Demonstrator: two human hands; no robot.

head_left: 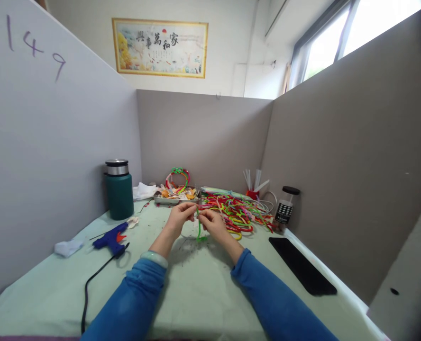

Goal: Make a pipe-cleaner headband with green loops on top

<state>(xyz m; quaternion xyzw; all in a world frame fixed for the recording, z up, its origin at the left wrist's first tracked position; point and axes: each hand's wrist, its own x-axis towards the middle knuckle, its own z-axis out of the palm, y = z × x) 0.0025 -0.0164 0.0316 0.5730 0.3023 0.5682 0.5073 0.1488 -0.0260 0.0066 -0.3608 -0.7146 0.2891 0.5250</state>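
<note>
Both hands meet over the middle of the pale green table [203, 293]. My left hand [179, 219] and my right hand [211, 221] each pinch the top of a green pipe cleaner [199, 231], which hangs down between them and curls onto the table. Both arms wear blue sleeves, and a pale bangle sits on my left wrist. Just behind my right hand lies a heap of coloured pipe cleaners [237, 213].
A blue glue gun [109, 239] with a black cord lies at the left, beside a green flask [119, 190]. A metal tray [177, 195] of scraps stands at the back, a black-lidded jar [285, 208] and a black pad [301, 265] at the right. Grey partitions enclose the desk.
</note>
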